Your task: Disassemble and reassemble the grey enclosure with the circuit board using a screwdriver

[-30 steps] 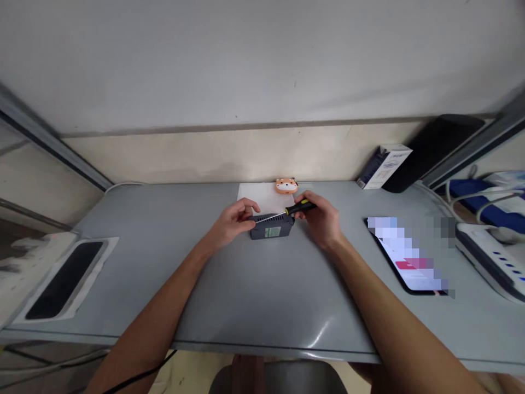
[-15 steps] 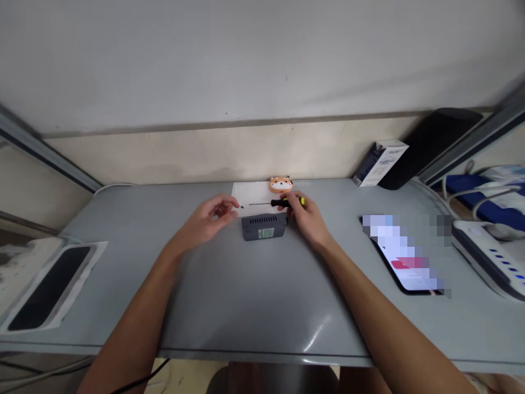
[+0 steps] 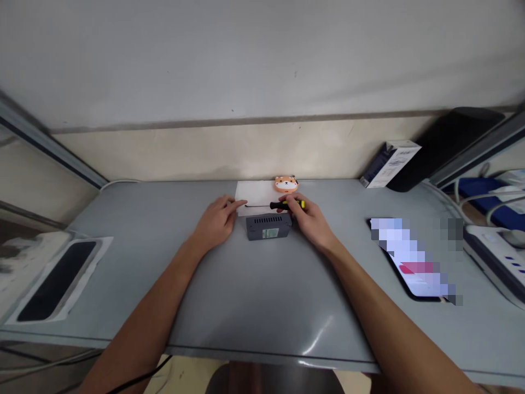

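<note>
Laying the black-and-yellow screwdriver (image 3: pixel 275 205) flat on the white sheet (image 3: pixel 256 191), just behind the small grey vented box (image 3: pixel 268 226) sitting at the middle of the grey table (image 3: pixel 254 290). Pinching the handle lightly with the right hand (image 3: pixel 310 221), fingers closed round it. Resting the left hand (image 3: pixel 217 221) loose and empty beside the box's left end, fingertips reaching toward the shaft tip. Judging by this, parking the tool rather than driving; any further handling calling for a clean release of the handle and a fresh two-handed grip on the box. Differing from a second ago: no longer steadying the box with the left hand, no longer angling the screwdriver across its top.
</note>
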Available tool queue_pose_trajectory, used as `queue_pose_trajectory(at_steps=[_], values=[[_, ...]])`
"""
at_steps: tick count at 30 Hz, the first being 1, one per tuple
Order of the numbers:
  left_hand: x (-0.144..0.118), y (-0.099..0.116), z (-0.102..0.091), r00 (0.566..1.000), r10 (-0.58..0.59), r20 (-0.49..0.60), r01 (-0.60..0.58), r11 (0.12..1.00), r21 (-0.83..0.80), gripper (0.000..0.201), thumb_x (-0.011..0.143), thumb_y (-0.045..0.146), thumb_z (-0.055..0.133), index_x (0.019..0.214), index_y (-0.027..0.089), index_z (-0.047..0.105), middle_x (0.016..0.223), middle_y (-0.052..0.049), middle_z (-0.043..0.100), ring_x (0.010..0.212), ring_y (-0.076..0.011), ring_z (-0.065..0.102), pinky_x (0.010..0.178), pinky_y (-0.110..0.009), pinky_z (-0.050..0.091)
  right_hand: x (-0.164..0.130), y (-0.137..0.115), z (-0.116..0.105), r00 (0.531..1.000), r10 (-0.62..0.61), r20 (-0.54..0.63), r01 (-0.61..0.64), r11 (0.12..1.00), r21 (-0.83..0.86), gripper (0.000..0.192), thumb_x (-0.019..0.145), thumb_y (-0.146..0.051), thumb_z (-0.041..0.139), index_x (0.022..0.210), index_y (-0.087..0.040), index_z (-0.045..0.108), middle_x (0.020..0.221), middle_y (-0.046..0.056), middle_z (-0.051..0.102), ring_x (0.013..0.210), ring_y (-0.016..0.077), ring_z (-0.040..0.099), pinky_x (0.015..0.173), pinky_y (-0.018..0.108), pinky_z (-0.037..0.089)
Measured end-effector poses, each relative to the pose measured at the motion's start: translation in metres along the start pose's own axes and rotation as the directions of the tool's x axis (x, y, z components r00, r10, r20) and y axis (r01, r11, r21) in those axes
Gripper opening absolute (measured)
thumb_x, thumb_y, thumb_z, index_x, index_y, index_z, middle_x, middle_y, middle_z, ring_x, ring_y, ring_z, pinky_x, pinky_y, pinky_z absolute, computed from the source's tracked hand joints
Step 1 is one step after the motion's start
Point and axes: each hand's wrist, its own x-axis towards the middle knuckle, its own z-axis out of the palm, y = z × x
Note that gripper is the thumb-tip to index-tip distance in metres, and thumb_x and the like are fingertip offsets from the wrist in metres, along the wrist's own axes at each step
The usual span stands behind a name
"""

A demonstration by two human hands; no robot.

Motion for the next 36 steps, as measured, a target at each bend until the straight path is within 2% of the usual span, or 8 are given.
queue_pose_trajectory(at_steps=[6, 11, 21, 26, 28, 30, 32, 36], values=[[0.0, -0.004, 0.0, 0.999, 0.021, 0.029, -0.022, 0.999, 0.028, 0.044, 0.101, 0.015, 0.042, 0.132, 0.022, 0.072, 0.119, -0.012, 0.068, 0.106, -0.0267, 0.066, 0.099, -0.045, 0.056, -0.001, -0.002, -0.001, 0.999, 0.032, 0.006, -0.032, 0.999, 0.016, 0.055, 0.085, -0.075, 0.063, 0.101, -0.023, 0.073, 0.092, 0.006, 0.078, 0.074, 0.0181, 0.065, 0.07, 0.032, 0.049], [0.001, -0.003, -0.004, 0.999, 0.002, 0.052, -0.002, 1.0, -0.009, 0.042, 0.102, 0.016, 0.042, 0.133, 0.02, 0.071, 0.123, -0.012, 0.068, 0.111, -0.0267, 0.066, 0.102, -0.046, 0.055, 0.0, 0.0, 0.0, 0.999, 0.03, 0.017, -0.031, 0.999, 0.034, 0.049, 0.088, -0.07, 0.063, 0.102, -0.024, 0.073, 0.099, 0.006, 0.079, 0.087, 0.0212, 0.072, 0.079, 0.034, 0.051], [0.002, -0.002, -0.005, 0.995, -0.078, 0.06, 0.084, 0.991, -0.102, 0.041, 0.104, 0.021, 0.04, 0.128, 0.019, 0.073, 0.126, -0.012, 0.065, 0.116, -0.0259, 0.065, 0.107, -0.045, 0.054, 0.001, -0.002, -0.001, 1.0, 0.012, 0.006, -0.012, 1.0, 0.021, 0.053, 0.086, -0.072, 0.063, 0.101, -0.023, 0.074, 0.092, 0.006, 0.079, 0.076, 0.0186, 0.066, 0.072, 0.033, 0.048], [0.003, 0.015, -0.029, 0.985, -0.174, 0.017, 0.172, 0.939, -0.298, 0.036, 0.103, 0.039, 0.053, 0.128, 0.021, 0.072, 0.13, -0.012, 0.064, 0.119, -0.0262, 0.064, 0.103, -0.042, 0.056, 0.003, -0.007, -0.006, 0.992, 0.039, -0.116, -0.029, 0.996, 0.089, 0.05, 0.084, -0.071, 0.065, 0.094, -0.023, 0.075, 0.082, 0.003, 0.077, 0.068, 0.0148, 0.056, 0.07, 0.031, 0.043], [0.003, 0.028, -0.043, 0.98, -0.154, 0.123, 0.193, 0.881, -0.432, 0.041, 0.099, 0.048, 0.063, 0.133, 0.026, 0.069, 0.132, -0.009, 0.067, 0.113, -0.0238, 0.067, 0.102, -0.04, 0.057, 0.005, -0.006, -0.008, 0.983, 0.073, -0.17, -0.038, 0.978, 0.204, 0.048, 0.083, -0.069, 0.067, 0.092, -0.022, 0.075, 0.078, 0.002, 0.076, 0.064, 0.0134, 0.052, 0.067, 0.03, 0.042], [0.003, 0.041, -0.053, 0.949, -0.029, 0.314, 0.202, 0.82, -0.535, 0.046, 0.09, 0.049, 0.075, 0.131, 0.028, 0.07, 0.129, -0.007, 0.072, 0.116, -0.0253, 0.069, 0.102, -0.039, 0.057, 0.008, -0.005, -0.012, 0.966, 0.103, -0.239, -0.025, 0.95, 0.312, 0.048, 0.082, -0.068, 0.069, 0.089, -0.022, 0.074, 0.073, 0.001, 0.073, 0.06, 0.0124, 0.049, 0.063, 0.029, 0.04], [0.004, 0.051, -0.053, 0.945, -0.012, 0.328, 0.213, 0.783, -0.585, 0.043, 0.087, 0.044, 0.079, 0.124, 0.026, 0.072, 0.126, -0.007, 0.074, 0.115, -0.0257, 0.07, 0.101, -0.039, 0.058, 0.012, -0.003, -0.016, 0.943, 0.119, -0.311, 0.008, 0.926, 0.377, 0.048, 0.08, -0.068, 0.071, 0.087, -0.021, 0.073, 0.068, 0.0, 0.071, 0.057, 0.012, 0.048, 0.059, 0.029, 0.039], [0.007, 0.056, -0.031, 0.958, -0.171, 0.23, 0.282, 0.708, -0.648, 0.034, 0.086, 0.046, 0.079, 0.109, 0.022, 0.075, 0.109, -0.006, 0.078, 0.096, -0.0225, 0.074, 0.088, -0.035, 0.061, 0.019, -0.001, -0.028, 0.898, 0.121, -0.424, 0.085, 0.896, 0.437, 0.047, 0.078, -0.067, 0.072, 0.086, -0.021, 0.07, 0.064, -0.001, 0.069, 0.052, 0.011, 0.044, 0.053, 0.029, 0.033]])
